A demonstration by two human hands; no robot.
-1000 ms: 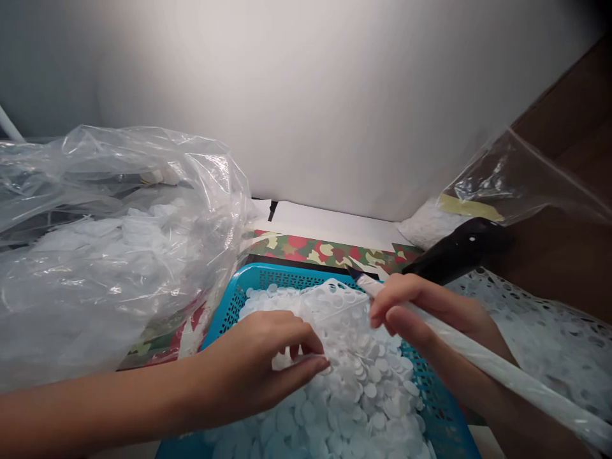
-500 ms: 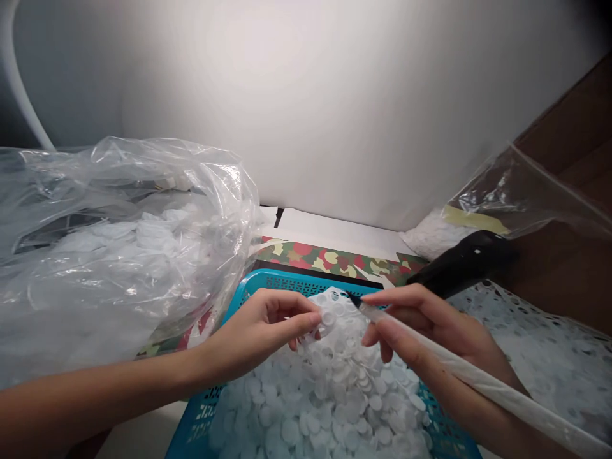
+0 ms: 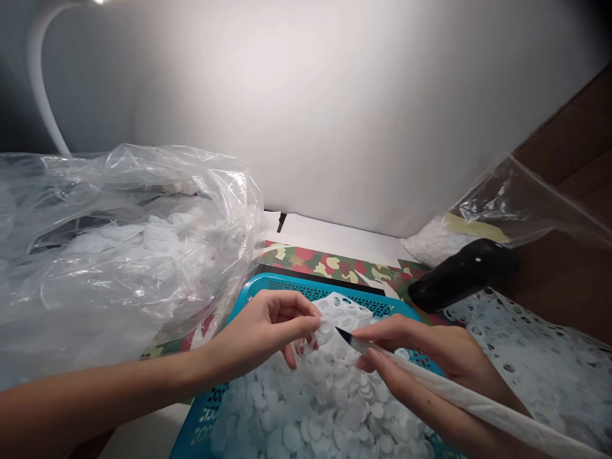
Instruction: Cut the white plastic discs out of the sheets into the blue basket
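1. Pinches a punched white sheet (image 3: 345, 311) with the left hand (image 3: 268, 331), grip clamped on its edge between thumb and forefinger.
2. Wraps the right hand (image 3: 430, 357) grip tight around a white-wrapped tool (image 3: 478, 403), dark tip at the sheet's lower edge.
3. Holds both just over a blue basket (image 3: 239, 307) heaped with white discs (image 3: 315, 414).
4. Rests the basket on a camouflage-patterned surface (image 3: 329, 262), clear plastic bag (image 3: 119, 255) at left, black object (image 3: 459, 275) at right.

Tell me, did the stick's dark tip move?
Yes. The tip of the stick, held in the right hand, was over the far rim of the blue basket; now it is back nearer the person, above the white discs, by the left hand.
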